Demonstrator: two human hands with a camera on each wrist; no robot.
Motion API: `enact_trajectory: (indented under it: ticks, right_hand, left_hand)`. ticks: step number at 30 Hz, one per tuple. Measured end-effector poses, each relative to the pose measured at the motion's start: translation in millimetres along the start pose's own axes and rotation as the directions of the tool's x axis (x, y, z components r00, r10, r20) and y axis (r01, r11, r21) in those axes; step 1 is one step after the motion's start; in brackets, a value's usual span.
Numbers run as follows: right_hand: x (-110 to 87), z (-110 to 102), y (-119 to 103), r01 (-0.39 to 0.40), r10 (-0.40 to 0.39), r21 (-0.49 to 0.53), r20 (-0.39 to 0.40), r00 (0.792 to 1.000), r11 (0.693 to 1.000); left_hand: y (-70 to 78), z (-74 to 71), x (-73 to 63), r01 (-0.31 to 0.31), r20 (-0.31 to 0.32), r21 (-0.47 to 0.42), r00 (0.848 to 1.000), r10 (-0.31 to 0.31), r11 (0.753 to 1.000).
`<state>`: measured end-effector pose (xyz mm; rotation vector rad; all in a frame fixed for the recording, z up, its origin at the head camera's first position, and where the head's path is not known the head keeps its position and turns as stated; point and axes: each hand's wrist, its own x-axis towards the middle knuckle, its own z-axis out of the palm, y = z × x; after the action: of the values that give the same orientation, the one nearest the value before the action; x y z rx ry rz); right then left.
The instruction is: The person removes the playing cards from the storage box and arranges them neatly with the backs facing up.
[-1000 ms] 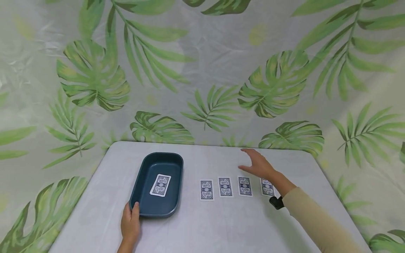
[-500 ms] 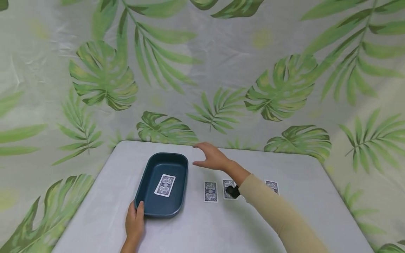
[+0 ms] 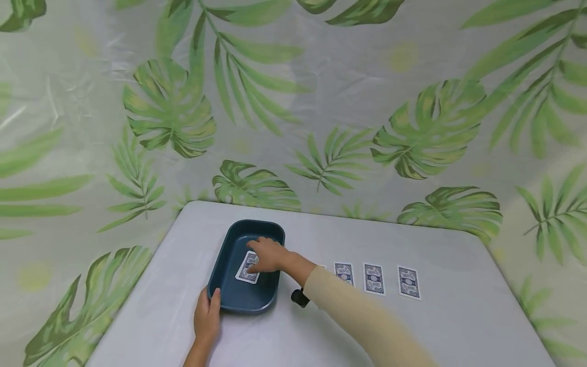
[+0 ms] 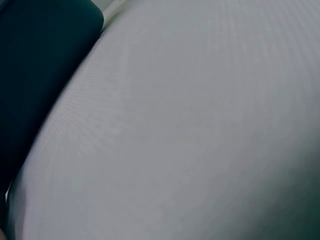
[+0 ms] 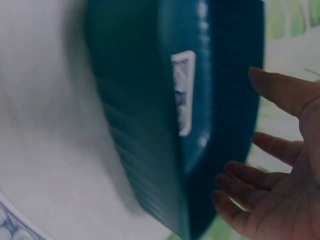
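A deep teal tray (image 3: 222,275) with rounded corners lies on the table's left half. My left hand (image 3: 208,315) grips its near left corner, thumb over the rim. Face down inside the tray is a playing card (image 3: 246,275) with a patterned blue back, possibly a small stack. Over that card hovers my right hand (image 3: 269,255), partly covering it. In the right wrist view this hand's fingers (image 5: 280,92) are spread and hold nothing. The left wrist view catches only the side of the tray (image 4: 40,65) and white cloth.
Right of the tray, several face-down playing cards lie in a row, among them one card (image 3: 344,273), another card (image 3: 374,279) and the rightmost card (image 3: 409,282). My right forearm hides part of the row. A leaf-patterned sheet (image 3: 339,102) hangs behind the white table (image 3: 458,306).
My right hand has swept left from above the row of cards to over the card in the tray. The left hand keeps its grip on the tray. The head view has shifted slightly.
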<state>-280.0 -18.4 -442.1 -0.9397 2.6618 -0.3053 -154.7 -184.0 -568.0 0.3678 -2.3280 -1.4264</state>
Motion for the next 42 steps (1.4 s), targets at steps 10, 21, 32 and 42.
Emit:
enact_trajectory:
  ticks: [10,21,32,42]
  right_hand:
    - [13.3,34.6,3.6,-0.116,0.112,-0.067,-0.053,0.992,0.991]
    - [21.6,52.0,4.5,-0.176,0.167,-0.176,-0.065,0.984,0.969]
    - [25.8,59.9,2.3,-0.182,0.175,-0.213,-0.051,0.983,0.96]
    - [27.0,64.4,2.5,-0.161,0.161,-0.244,-0.022,0.987,0.956]
  left_hand:
    - [-2.1,0.7,1.6,-0.012,-0.003,-0.019,1.0,0.012,1.0]
    - [-1.9,1.2,1.2,-0.018,-0.029,0.02,0.999,0.019,1.0]
    - [-4.4,1.1,1.3,-0.035,-0.037,0.023,0.999,0.036,0.999]
    - [-4.4,0.3,1.5,-0.01,-0.013,0.041,1.0,0.011,0.999]
